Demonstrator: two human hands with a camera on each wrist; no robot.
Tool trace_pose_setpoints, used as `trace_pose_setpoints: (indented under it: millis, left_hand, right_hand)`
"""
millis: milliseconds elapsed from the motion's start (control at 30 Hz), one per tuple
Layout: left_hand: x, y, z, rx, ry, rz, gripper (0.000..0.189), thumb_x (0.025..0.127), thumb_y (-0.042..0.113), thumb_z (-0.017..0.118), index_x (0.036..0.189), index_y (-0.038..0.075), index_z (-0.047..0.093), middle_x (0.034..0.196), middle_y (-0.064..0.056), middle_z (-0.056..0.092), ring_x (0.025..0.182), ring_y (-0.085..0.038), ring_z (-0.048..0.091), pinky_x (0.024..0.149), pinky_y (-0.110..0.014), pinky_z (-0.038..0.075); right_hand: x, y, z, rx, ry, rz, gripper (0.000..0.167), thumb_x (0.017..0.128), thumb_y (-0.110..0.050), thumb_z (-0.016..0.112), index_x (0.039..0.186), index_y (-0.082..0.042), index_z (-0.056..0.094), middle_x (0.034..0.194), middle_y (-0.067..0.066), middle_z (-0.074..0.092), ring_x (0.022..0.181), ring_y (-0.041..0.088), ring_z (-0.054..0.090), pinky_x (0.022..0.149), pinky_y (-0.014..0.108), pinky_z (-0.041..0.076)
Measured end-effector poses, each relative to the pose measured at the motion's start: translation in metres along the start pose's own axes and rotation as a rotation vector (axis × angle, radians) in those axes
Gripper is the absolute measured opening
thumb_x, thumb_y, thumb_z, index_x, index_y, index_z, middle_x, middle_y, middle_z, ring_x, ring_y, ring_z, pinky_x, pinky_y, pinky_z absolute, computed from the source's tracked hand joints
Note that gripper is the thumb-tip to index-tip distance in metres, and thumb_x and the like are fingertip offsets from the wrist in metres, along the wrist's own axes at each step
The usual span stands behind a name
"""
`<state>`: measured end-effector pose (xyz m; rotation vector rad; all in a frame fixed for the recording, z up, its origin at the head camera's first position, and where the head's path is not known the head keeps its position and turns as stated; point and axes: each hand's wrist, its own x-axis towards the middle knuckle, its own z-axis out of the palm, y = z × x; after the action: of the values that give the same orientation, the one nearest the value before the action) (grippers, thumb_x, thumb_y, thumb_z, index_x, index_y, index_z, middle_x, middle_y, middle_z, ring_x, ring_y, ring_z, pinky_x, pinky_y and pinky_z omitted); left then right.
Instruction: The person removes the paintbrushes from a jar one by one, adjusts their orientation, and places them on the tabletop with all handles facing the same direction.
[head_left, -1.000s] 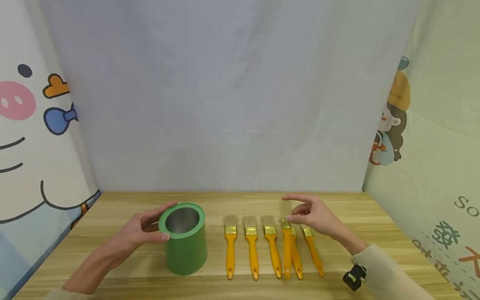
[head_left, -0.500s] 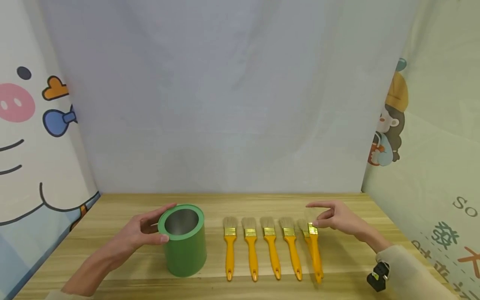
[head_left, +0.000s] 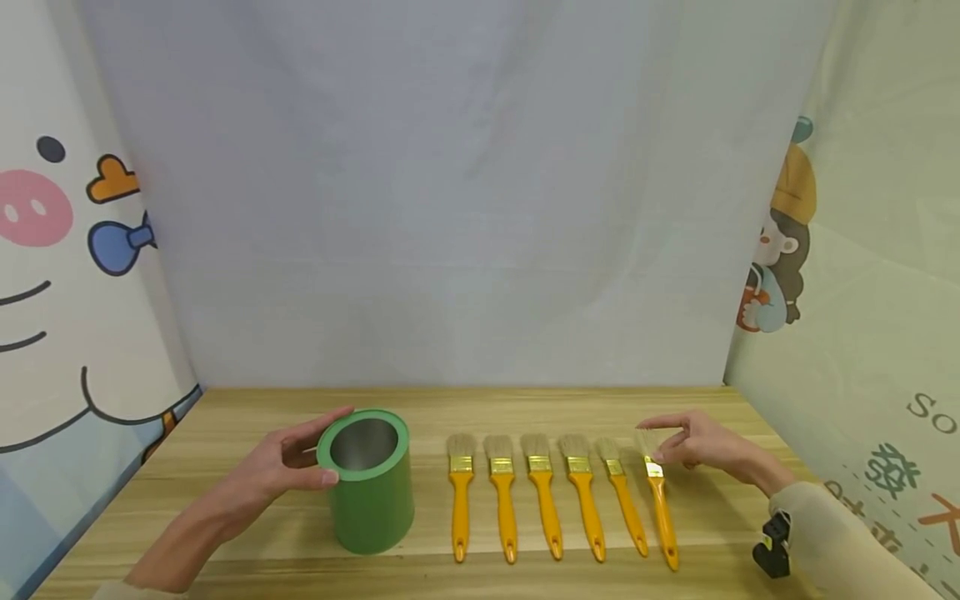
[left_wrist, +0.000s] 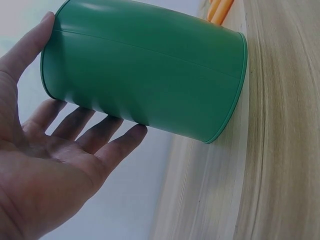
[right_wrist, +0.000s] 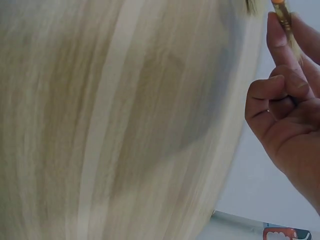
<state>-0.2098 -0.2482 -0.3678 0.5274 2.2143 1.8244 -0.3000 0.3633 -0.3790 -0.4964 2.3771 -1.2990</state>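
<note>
My left hand (head_left: 277, 457) holds a green metal can (head_left: 372, 517) from its left side, thumb and fingertips near the rim. In the left wrist view, the thumb of that hand (left_wrist: 55, 170) touches the can (left_wrist: 140, 65) at its top edge and the fingertips lie along its wall. The can stands upright, open at the top. At the right, my right hand (head_left: 701, 442) pinches a yellow-handled paintbrush (head_left: 663, 517) by its bristle end. In the right wrist view, the thumb and forefinger of the right hand (right_wrist: 295, 120) grip this brush (right_wrist: 283, 17) around its metal band.
Several more yellow-handled paintbrushes lie in a row between the can and the held brush, among them a narrower brush (head_left: 628, 508). All point bristles away from me on the wooden table (head_left: 480, 408). A pale curtain (head_left: 465, 250) hangs behind the table.
The right hand has carried its brush rightward, over two of the lying brushes, to a spot right of the narrower one. The left hand and the can have stayed in place.
</note>
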Motion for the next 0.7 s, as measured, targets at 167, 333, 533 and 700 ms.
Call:
trace_pose_setpoints:
  millis: [167,333,533,700]
  left_hand:
    - [0.0,-0.001,0.0,0.001,-0.001,0.001,0.081,0.096,0.01,0.075,0.166,0.01,0.034,0.164,-0.02,0.038,0.137,-0.035,0.052,0.098,-0.044,0.052]
    - [0.0,-0.001,-0.001,0.003,-0.007,0.023,0.081,0.096,0.01,0.074,0.166,0.008,0.033,0.165,-0.021,0.036,0.141,-0.042,0.048,0.098,-0.044,0.052]
    - [0.0,-0.001,-0.001,0.002,0.0,0.009,0.081,0.096,0.01,0.075,0.166,0.009,0.034,0.166,-0.021,0.034,0.141,-0.044,0.047,0.098,-0.043,0.052]
    - [0.001,-0.001,-0.001,0.01,0.003,-0.001,0.08,0.096,0.011,0.075,0.166,0.012,0.036,0.165,-0.021,0.035,0.14,-0.042,0.048,0.099,-0.044,0.052]
  right_hand:
    - [0.005,0.007,0.0,-0.002,0.0,0.009,0.063,0.097,-0.003,0.069,0.153,0.012,0.045,0.098,0.017,0.076,0.061,0.011,0.042,0.057,0.029,0.034]
    - [0.012,0.013,0.003,-0.038,-0.002,0.01,0.059,0.096,-0.003,0.071,0.148,0.014,0.049,0.098,0.016,0.077,0.08,0.017,0.066,0.07,0.03,0.051]
    - [0.016,0.016,0.005,-0.054,0.008,0.008,0.056,0.096,-0.001,0.069,0.146,0.016,0.05,0.095,0.014,0.077,0.078,0.018,0.065,0.068,0.03,0.051]
    - [0.017,0.017,0.006,-0.038,-0.008,0.012,0.056,0.097,-0.001,0.067,0.147,0.017,0.048,0.085,0.012,0.073,0.062,0.014,0.047,0.055,0.027,0.035]
